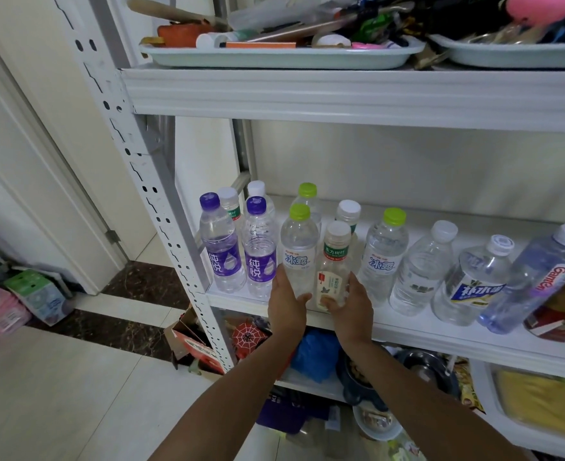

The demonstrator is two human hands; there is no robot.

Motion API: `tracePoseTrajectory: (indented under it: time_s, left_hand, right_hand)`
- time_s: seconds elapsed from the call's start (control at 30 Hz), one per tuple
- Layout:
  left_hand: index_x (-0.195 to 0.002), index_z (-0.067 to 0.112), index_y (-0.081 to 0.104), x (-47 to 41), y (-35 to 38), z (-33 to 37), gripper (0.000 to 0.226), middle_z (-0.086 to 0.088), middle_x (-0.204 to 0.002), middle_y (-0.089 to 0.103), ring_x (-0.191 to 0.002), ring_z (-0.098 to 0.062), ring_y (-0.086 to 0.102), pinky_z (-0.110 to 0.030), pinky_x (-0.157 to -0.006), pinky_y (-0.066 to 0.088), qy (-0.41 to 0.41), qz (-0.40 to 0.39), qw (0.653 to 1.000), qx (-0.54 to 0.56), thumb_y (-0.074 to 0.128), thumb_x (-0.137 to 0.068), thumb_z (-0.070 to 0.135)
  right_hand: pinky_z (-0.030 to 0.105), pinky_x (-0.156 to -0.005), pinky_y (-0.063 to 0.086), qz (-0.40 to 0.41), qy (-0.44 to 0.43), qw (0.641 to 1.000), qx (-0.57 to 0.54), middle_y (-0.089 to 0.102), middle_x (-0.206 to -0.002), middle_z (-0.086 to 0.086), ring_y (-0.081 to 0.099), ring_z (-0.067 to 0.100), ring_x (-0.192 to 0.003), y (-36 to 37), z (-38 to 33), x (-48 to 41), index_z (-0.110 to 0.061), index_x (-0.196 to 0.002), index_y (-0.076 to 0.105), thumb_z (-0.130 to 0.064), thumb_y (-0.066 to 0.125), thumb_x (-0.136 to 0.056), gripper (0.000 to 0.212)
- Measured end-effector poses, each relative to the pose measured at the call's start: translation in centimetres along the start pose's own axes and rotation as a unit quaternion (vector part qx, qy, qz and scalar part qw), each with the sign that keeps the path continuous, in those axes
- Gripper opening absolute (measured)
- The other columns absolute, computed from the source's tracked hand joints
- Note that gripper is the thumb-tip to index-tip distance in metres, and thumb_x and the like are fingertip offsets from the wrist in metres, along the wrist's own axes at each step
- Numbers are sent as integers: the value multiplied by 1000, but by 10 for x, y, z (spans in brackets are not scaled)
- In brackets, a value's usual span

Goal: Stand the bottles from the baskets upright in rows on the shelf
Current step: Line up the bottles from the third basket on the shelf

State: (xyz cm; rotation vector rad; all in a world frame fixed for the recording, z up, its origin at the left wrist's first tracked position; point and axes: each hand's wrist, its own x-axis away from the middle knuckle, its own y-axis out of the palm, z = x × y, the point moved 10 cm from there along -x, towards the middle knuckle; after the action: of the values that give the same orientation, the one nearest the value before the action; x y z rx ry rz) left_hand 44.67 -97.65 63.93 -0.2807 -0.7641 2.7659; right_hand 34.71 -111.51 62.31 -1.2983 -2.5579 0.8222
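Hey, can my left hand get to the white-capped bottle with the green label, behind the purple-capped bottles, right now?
Probably not directly. The left hand is gripping a green-capped bottle, and the purple-capped bottles stand in front of the white-capped bottle, leaving little more than its cap showing.

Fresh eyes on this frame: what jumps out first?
Two hands meet at the front of the middle shelf: the left hand grips the front green-capped bottle, and the right hand grips the beige-capped tea bottle. Purple-capped bottles stand upright just left of them. Above, a pale tray is heaped with clutter.
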Motion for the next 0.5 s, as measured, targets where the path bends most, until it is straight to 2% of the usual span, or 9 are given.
tracePoseTrajectory:
  time_s: [0.13, 0.3, 0.43, 0.5]
  left_hand:
    - [-138, 16, 37, 1, 1, 1, 72, -4, -135, 53, -125, -21, 50, -35, -100, 43, -5, 1, 1000, -22, 76, -77, 11]
    - [-143, 17, 33, 12, -4, 0, 74, -4, -138, 50, -128, -21, 47, -35, -100, 42, -20, 28, 998, -49, 73, -81, 14]
    - [-148, 12, 24, 30, -12, 1, 68, -9, -150, 27, -135, -23, 37, -32, -99, 43, -33, 51, 990, -129, 61, -92, 23]
    - [-149, 10, 20, 36, -18, 1, 68, -9, -150, 24, -133, -24, 37, -32, -98, 43, -41, 63, 983, -170, 55, -95, 32]
  right_hand:
    - [43, -96, 48, -3, -4, 1000, 6, 54, -133, 4, 53, 21, -120, 0, -4, 3, -18, -141, 38, -21, 74, -78, 73]
    - [35, -99, 41, -10, 2, 1000, 10, 50, -137, 9, 48, 24, -125, -5, 1, 15, -11, -144, 36, -24, 67, -86, 67]
    - [34, -103, 40, -34, -21, 999, 8, 52, -135, 9, 48, 24, -125, -9, 10, 32, -10, -141, 39, -22, 69, -84, 65]
    - [31, -105, 36, -47, -37, 998, 4, 50, -138, 9, 46, 24, -127, -16, 16, 37, -9, -141, 40, -21, 69, -84, 65]
